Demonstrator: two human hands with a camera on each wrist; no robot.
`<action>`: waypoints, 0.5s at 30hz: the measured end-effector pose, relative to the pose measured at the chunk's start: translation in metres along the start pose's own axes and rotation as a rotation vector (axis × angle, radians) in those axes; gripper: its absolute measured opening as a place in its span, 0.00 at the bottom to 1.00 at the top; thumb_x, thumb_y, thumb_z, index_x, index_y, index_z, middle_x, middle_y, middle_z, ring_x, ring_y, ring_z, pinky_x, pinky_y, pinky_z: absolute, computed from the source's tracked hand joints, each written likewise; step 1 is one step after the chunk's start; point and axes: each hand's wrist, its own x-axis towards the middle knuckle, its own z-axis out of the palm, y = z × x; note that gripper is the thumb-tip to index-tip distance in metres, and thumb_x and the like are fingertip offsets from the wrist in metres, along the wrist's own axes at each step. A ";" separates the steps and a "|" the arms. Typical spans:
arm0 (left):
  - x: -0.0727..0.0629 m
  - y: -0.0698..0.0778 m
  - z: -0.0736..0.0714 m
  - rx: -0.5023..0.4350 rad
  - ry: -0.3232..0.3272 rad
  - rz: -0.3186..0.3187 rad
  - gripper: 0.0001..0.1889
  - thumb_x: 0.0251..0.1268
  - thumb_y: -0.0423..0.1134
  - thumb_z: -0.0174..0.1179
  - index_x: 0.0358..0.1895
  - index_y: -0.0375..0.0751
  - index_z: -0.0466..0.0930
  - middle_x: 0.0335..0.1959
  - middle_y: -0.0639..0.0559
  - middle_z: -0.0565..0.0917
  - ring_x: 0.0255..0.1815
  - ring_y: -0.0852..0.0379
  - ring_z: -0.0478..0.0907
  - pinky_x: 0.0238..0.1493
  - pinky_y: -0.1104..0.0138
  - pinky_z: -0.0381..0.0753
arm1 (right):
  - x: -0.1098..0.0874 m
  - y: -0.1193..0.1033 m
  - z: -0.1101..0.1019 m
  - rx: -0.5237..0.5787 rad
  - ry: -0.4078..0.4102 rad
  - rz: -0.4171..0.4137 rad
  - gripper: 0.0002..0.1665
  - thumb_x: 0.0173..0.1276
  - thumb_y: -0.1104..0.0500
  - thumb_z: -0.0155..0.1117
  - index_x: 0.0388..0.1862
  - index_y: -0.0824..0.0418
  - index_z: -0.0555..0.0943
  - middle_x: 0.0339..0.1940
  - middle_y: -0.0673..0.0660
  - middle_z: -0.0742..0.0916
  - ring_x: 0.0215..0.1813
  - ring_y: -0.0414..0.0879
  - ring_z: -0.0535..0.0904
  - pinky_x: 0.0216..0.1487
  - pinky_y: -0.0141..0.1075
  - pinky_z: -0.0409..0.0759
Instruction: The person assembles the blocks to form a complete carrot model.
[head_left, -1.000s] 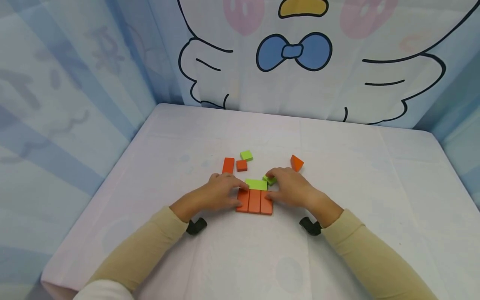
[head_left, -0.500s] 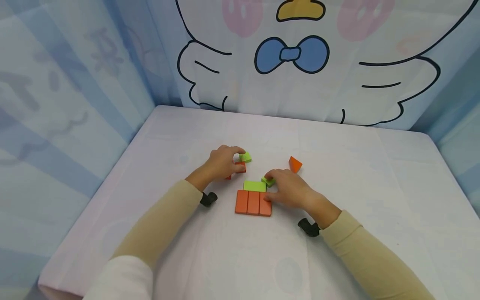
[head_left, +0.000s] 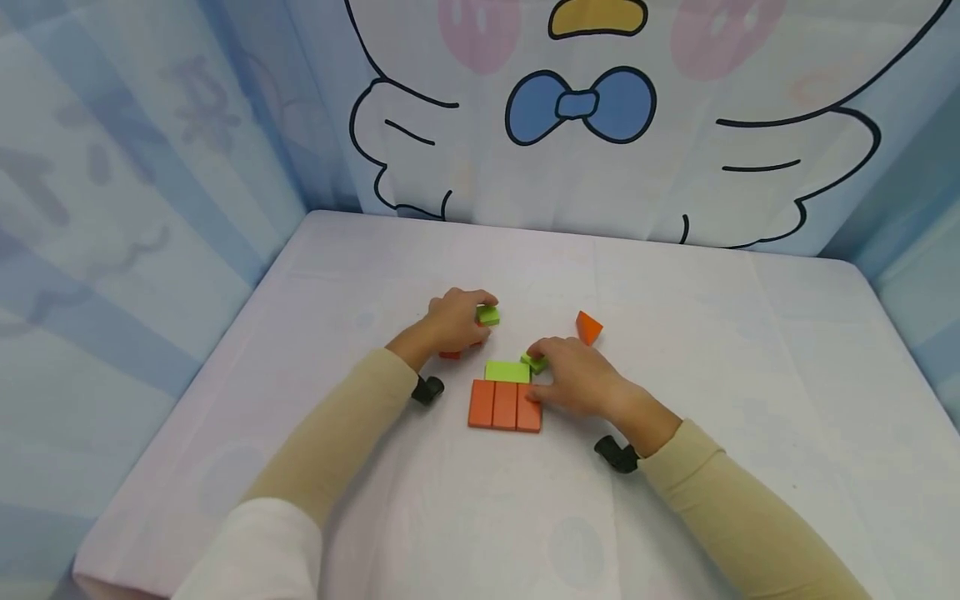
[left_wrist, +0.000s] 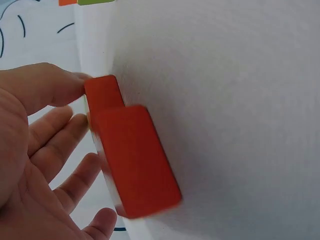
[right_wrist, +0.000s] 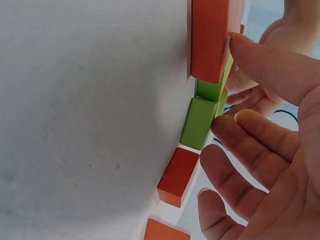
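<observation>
My left hand [head_left: 453, 320] reaches over a small green block [head_left: 488, 315] and a small red block [left_wrist: 104, 94], its thumb touching the red one. Whether it pinches either is hidden. Below that hand lies a red rectangular block [left_wrist: 142, 162]. Several red-orange rectangular blocks [head_left: 505, 407] lie side by side, with a green rectangular block [head_left: 507, 372] along their far edge. My right hand [head_left: 581, 375] rests there with fingers loosely extended. Its thumb touches the rightmost rectangle [right_wrist: 210, 42], and its fingertips touch a second small green block [right_wrist: 197, 122].
An orange triangular block [head_left: 588, 328] lies beyond the right hand. In the right wrist view another red block [right_wrist: 179, 176] sits near the fingers. A white cloth covers the table [head_left: 675, 358]; a printed curtain [head_left: 420, 50] hangs behind and at both sides.
My left hand has left the row of red-orange rectangles and moved away from me to the small green and red blocks. My right hand has stayed in place.
</observation>
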 end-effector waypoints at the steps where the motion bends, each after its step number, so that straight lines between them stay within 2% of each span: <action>1: 0.000 0.000 -0.001 -0.002 -0.003 0.000 0.27 0.67 0.41 0.65 0.69 0.51 0.74 0.60 0.52 0.79 0.62 0.48 0.68 0.61 0.50 0.63 | 0.000 0.000 0.000 -0.001 0.000 -0.001 0.33 0.65 0.50 0.73 0.63 0.67 0.76 0.55 0.59 0.83 0.57 0.55 0.76 0.63 0.49 0.72; 10: -0.003 -0.004 -0.003 -0.031 -0.015 0.001 0.28 0.64 0.31 0.58 0.69 0.49 0.73 0.63 0.52 0.78 0.64 0.48 0.67 0.62 0.49 0.61 | 0.000 -0.001 0.000 -0.005 -0.001 -0.001 0.34 0.65 0.49 0.74 0.63 0.66 0.76 0.55 0.59 0.83 0.57 0.55 0.76 0.62 0.49 0.73; 15: -0.004 -0.008 -0.003 -0.015 0.003 -0.005 0.26 0.65 0.31 0.58 0.68 0.48 0.75 0.63 0.52 0.78 0.63 0.48 0.68 0.62 0.49 0.61 | 0.000 0.000 0.001 -0.011 -0.002 0.011 0.34 0.65 0.49 0.73 0.63 0.66 0.76 0.56 0.58 0.83 0.58 0.54 0.76 0.63 0.48 0.72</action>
